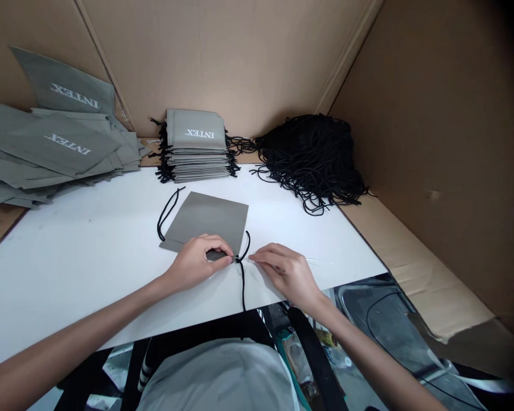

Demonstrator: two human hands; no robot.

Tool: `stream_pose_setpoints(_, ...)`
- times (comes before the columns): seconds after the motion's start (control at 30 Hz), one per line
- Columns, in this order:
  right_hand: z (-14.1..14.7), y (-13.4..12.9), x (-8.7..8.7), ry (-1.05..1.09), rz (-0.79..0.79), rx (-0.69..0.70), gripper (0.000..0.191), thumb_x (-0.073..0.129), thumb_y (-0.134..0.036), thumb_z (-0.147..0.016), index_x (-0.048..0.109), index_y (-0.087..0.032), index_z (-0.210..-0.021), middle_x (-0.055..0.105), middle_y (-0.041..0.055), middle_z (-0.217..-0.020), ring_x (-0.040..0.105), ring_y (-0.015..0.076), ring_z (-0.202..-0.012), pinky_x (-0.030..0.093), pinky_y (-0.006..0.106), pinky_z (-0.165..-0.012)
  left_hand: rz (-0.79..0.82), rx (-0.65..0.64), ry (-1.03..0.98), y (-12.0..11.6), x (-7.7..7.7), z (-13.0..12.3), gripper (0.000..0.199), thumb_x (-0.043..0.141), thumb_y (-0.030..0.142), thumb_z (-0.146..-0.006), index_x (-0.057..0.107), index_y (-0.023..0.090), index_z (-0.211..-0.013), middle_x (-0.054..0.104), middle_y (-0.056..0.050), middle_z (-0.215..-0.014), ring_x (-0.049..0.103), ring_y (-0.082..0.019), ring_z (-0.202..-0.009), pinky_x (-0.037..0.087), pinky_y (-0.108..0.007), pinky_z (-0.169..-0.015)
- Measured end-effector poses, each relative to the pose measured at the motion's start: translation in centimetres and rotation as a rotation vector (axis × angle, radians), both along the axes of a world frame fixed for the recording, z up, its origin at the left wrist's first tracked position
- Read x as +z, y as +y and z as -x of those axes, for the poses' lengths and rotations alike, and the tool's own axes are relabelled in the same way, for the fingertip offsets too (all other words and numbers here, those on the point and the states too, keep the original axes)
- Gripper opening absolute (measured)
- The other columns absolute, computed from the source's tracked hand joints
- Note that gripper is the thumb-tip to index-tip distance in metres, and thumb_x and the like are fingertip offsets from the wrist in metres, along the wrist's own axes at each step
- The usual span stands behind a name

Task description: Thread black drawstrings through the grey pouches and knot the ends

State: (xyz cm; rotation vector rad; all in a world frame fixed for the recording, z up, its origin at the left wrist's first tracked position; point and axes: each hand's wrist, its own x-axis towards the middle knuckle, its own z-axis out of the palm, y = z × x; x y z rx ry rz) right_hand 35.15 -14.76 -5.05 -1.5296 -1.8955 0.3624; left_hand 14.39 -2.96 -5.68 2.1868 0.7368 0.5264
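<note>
A grey fabric pouch (212, 220) lies blank side up on the white table. My left hand (201, 261) pinches its lower right corner, where a black cord (243, 285) is gathered; one cord end points up and the other hangs toward the table's front edge. Just right of that spot, my right hand (285, 268) has its fingertips pressed together, and a thin, pale line shows beyond it; what it grips is too small to name. Another black cord (167, 214) loops out from the pouch's left side.
Loose grey INTEX pouches (68, 142) are heaped at the left. A neat stack of corded pouches (197, 134) stands at the back, beside a pile of black cords (312, 154). Cardboard walls (214, 57) enclose the white table (89, 251). A chair is at lower right.
</note>
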Motion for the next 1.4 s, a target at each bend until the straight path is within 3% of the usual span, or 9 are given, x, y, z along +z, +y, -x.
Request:
stream_pose_setpoints(0.33,0.8,0.0,-1.6,-0.039,-0.050,0.000,0.027,0.049,-0.008,-0.094,0.072,-0.021,-0.101,0.072,0.0057,-0.097,0.067,0.0173,-0.087,0.054,0.028,-0.074,-0.065,-0.022,0.040,-0.4,-0.4,0.0,0.005,0.068,0.025,-0.085,0.072,0.025,-0.087,0.074,0.001,-0.097,0.065,-0.020,-0.087,0.050,-0.035,-0.081)
stream_pose_setpoints(0.63,0.5,-0.2,-0.8,-0.028,0.067,-0.002,0.024,0.051,-0.009,-0.094,0.071,-0.021,-0.097,0.071,0.0044,-0.096,0.067,0.0167,-0.087,0.052,0.026,-0.075,-0.101,-0.008,0.052,-0.7,-0.2,0.0,0.006,0.069,0.030,-0.085,0.071,0.025,-0.086,0.074,0.001,-0.095,0.066,-0.020,-0.086,0.050,-0.034,-0.078)
stream_pose_setpoints(0.93,1.0,0.1,-1.3,-0.004,0.063,0.007,0.025,0.050,-0.008,-0.094,0.072,-0.020,-0.098,0.069,0.0042,-0.092,0.065,0.0163,-0.084,0.051,0.025,-0.073,-0.002,-0.010,0.021,-0.8,-0.4,-0.1,0.004,0.068,0.022,-0.086,0.072,0.024,-0.087,0.073,0.003,-0.095,0.068,-0.016,-0.087,0.051,-0.027,-0.078)
stream_pose_setpoints(1.23,0.9,-0.2,-0.8,0.068,0.138,-0.005,0.020,0.053,-0.012,-0.095,0.070,-0.022,-0.098,0.069,0.0028,-0.096,0.064,0.0159,-0.084,0.049,0.025,-0.070,-0.340,-0.215,0.128,-0.6,-0.4,0.5,0.019,0.048,0.026,-0.100,0.067,0.022,-0.103,0.069,-0.001,-0.108,0.062,-0.018,-0.091,0.045,-0.028,-0.071)
stream_pose_setpoints(1.4,1.3,-0.2,-1.0,0.086,0.132,0.004,0.020,0.053,-0.012,-0.095,0.070,-0.022,-0.099,0.068,0.0026,-0.096,0.064,0.0153,-0.084,0.048,0.024,-0.069,-0.369,-0.178,0.201,-1.3,0.2,-0.2,0.025,0.055,0.040,-0.096,0.064,0.021,-0.110,0.068,-0.003,-0.109,0.062,-0.021,-0.092,0.045,-0.031,-0.071)
